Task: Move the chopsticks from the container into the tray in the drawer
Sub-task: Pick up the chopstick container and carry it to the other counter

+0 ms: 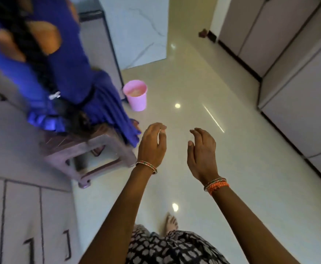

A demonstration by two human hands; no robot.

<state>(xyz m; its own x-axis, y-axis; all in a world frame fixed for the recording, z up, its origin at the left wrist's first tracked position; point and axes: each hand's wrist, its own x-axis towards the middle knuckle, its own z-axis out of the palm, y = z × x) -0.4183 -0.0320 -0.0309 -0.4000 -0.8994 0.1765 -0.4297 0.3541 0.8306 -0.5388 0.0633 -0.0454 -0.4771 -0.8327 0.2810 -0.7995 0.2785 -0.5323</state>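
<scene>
My left hand (pixel 152 144) and my right hand (pixel 202 152) are both raised over the glossy floor in the middle of the view, palms facing each other, a hand's width apart. The fingers of each hang loosely curled and hold nothing. No chopsticks, container or drawer tray shows in this view.
A person in a blue dress (pixel 47 73) stands on a brown plastic stool (pixel 87 151) at the left. A pink bucket (pixel 136 95) sits on the floor behind the stool. Grey cabinet fronts with handles (pixel 34 225) line the lower left, and more cabinets (pixel 298 92) the right.
</scene>
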